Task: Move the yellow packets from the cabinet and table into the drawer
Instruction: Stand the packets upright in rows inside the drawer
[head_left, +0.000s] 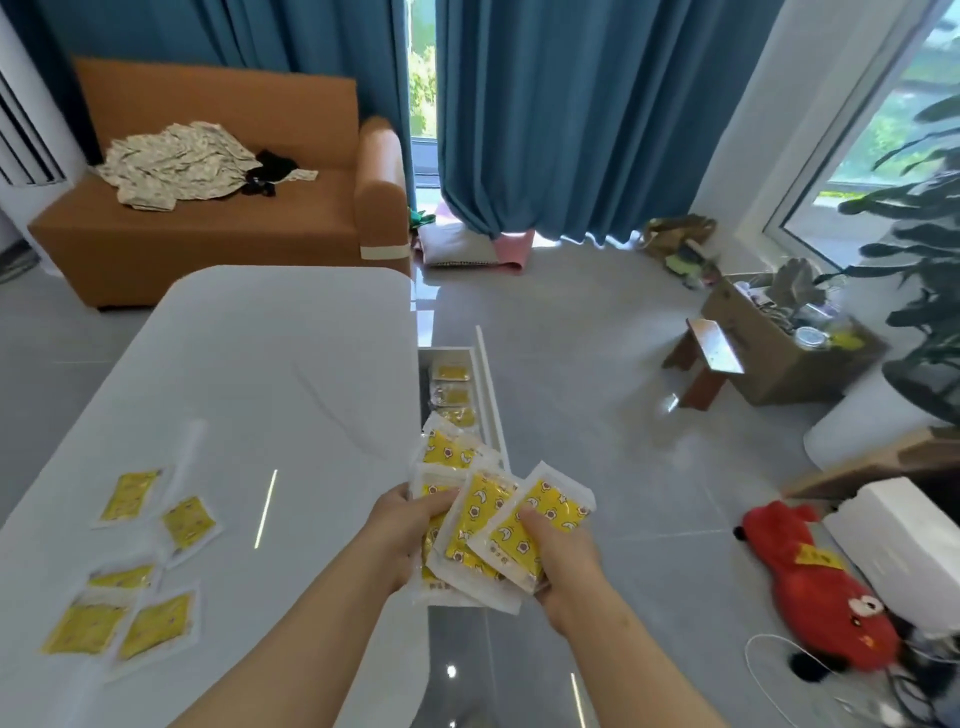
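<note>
The fan of flat yellow packets with clear plastic borders (493, 525) is held between both hands, just above the near end of the narrow white open drawer (487, 374). The left hand (402, 530) grips the left side of the fan with curled fingers. The right hand (563, 561) pinches the right side, thumb on top.

The packets look light, thin and bendable. Their film is probably slippery, so I judge a loose fan can slide apart; holding it where the packets overlap seems safer.

A few packets in the drawer (454, 397) lie in a row. Five loose packets (157, 626) lie on the glossy white table (270, 364), near its left edge, well apart from the hands. The drawer is narrow between the table edge and its front panel, so the packets should go in lengthwise. Above it there is open room.
</note>
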